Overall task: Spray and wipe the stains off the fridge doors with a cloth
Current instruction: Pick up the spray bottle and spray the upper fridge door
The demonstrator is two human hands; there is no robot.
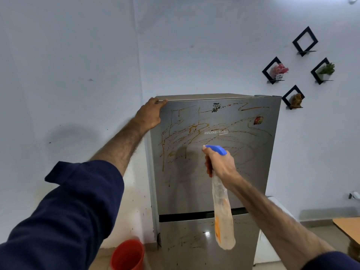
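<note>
Brushed-steel fridge door (243, 172) streaked orange, right hand (220, 162) gripping translucent spray bottle (223, 217), left hand (150, 114) clasping top corner.

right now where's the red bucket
In the head view, the red bucket stands on the floor at the bottom left, beside the lower left corner of the fridge, under the left forearm.

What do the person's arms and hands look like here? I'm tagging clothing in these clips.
Both hands, left hand and right hand, are bare: no gloves, rings or watch visible. Each arm wears a dark navy sleeve, the left sleeve pushed up past the forearm; only a bit of the right sleeve shows at the frame's lower corner.
</note>
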